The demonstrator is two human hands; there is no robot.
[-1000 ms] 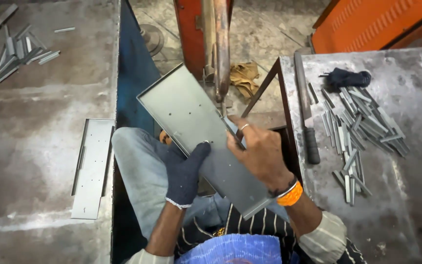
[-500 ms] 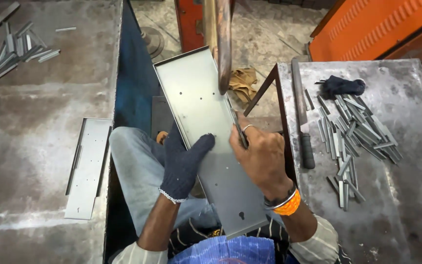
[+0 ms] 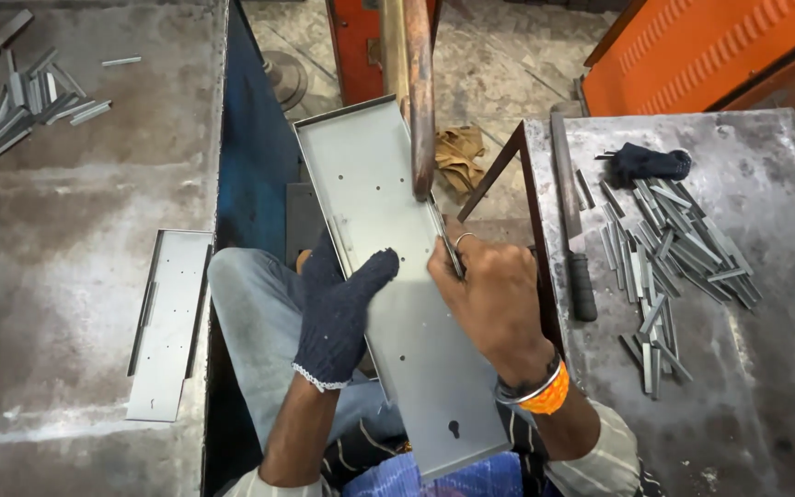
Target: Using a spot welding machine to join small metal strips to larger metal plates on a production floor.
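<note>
A long grey sheet-metal tray (image 3: 374, 189) with folded edges and small holes lies across my lap, its far end under a vertical rusty rod (image 3: 419, 101). My left hand (image 3: 342, 313), in a dark knitted glove, rests flat on the tray's left side. My bare right hand (image 3: 489, 299), with a ring and an orange wristband, pinches a thin metal strip (image 3: 446, 239) against the tray's right edge, just below the rod's tip.
A similar tray (image 3: 169, 322) lies on the steel table at left, with several strips (image 3: 29, 97) at its far corner. The right table holds a pile of strips (image 3: 669, 244), a dark glove (image 3: 646, 164) and a black-handled tool (image 3: 570, 230). An orange machine body (image 3: 710, 46) stands behind.
The tray has swung from a diagonal to nearly lengthwise and slid further under the rod. Both hands stayed on it, my right hand now closer to the rod's tip.
</note>
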